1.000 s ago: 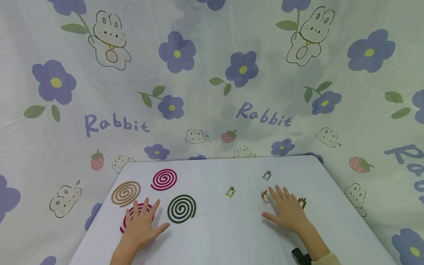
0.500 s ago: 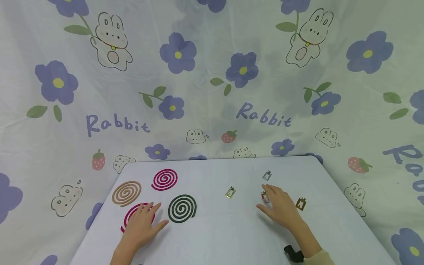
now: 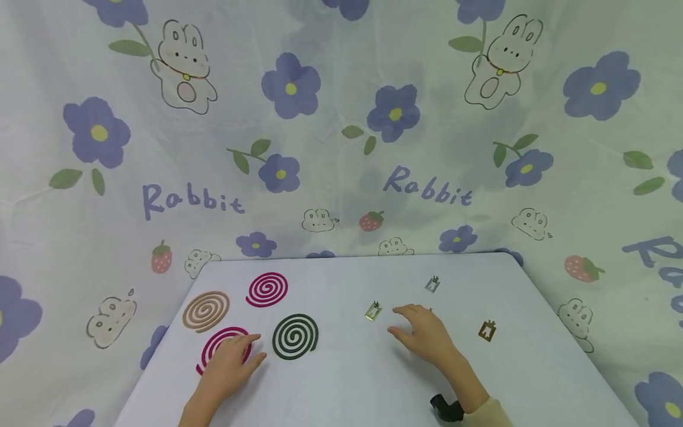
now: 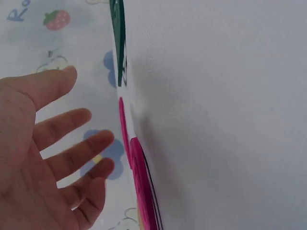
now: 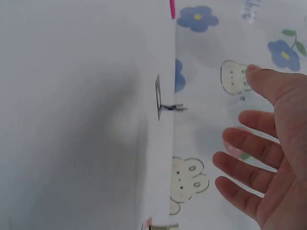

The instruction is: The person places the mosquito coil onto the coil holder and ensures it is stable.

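Magenta flat spiral (image 3: 217, 340) lies on the white table (image 3: 341, 391) partly hidden by my left hand (image 3: 230, 360) in the head view, a gold rectangular frame (image 3: 373, 311) near my right hand (image 3: 424, 334), left then right wrist views showing each relaxed and empty.

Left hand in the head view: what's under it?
Part of the nearer pink spiral: its far and left edges show. Whatever the left hand covers can't be seen.

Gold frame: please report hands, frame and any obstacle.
Left hand empty, partly hiding nearer pink spiral. Right hand empty, right of gold frame. Gold frame on table, untouched, visibly unobstructed.
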The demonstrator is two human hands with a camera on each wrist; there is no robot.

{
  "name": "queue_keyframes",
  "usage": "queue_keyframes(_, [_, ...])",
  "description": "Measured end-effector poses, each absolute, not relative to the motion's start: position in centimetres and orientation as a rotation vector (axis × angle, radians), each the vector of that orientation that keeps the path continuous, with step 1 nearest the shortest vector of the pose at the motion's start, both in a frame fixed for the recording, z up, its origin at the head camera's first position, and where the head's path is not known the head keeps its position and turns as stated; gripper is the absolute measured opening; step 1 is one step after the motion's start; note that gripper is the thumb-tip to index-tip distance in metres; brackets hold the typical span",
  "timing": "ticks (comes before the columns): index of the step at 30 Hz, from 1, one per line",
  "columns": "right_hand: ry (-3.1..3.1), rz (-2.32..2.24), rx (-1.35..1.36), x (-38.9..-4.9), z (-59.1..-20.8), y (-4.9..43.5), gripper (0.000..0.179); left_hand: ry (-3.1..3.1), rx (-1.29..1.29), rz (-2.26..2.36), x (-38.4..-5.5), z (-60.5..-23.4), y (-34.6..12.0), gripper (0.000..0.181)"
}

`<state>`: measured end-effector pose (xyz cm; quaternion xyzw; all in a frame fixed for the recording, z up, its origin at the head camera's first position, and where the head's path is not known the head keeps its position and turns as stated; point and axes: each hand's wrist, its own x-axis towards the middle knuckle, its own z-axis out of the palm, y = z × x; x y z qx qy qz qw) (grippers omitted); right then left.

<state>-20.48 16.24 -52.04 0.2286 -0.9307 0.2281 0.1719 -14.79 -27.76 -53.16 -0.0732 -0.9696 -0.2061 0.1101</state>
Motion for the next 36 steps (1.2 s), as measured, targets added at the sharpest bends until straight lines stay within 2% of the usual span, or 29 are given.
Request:
queue_keyframes(16, [-2.720,0.966,0.730,-21.1,-52.9,9.8,0.042,-2.873,0.058,-1.047,-14.6,-53.1,-27.4,0.034])
queue_keyframes(26, [-2.766,1.079,0.747,-21.9,-54.4,7.1,0.040,-2.874,0.164,-1.209,-14.9,-53.1,-26.5,0.038])
queue_keyframes(36, [-2.777,1.153,0.800,-22.4,-54.4,3.8,0.036,-2.818,0.162,-1.311,-16.1,-54.1,-26.0,0.045])
